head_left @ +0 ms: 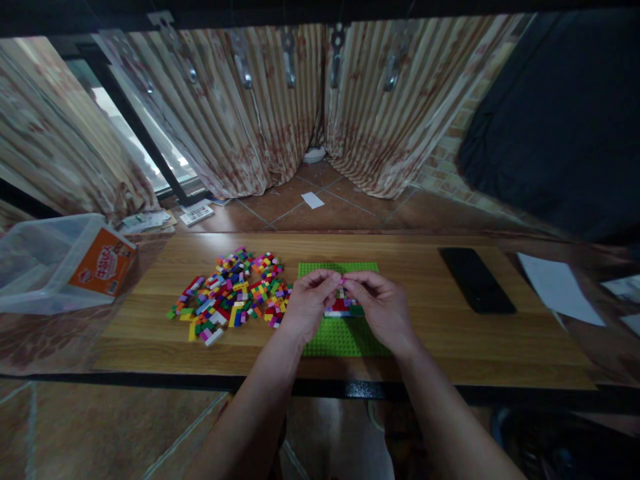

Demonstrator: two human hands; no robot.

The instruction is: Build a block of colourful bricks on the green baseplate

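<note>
Over a green studded baseplate (340, 340), my left hand (313, 300) and my right hand (383, 307) meet fingertip to fingertip. Between them is a small pink toy brick (343, 281), pinched by the fingers of both hands and partly covered by them. Below the fingers, a row of joined bricks (341, 305) in red, white and other colours sits on the baseplate; my hands hide part of it. A loose heap of many-coloured bricks (235, 293) lies left of my left hand.
A black phone (477, 280) lies right of the baseplate on the wooden table (430, 360). Beyond the table's left end stands a clear plastic box (45, 267) with an orange label. White paper (560, 287) lies past the right end. Curtains (280, 120) hang behind.
</note>
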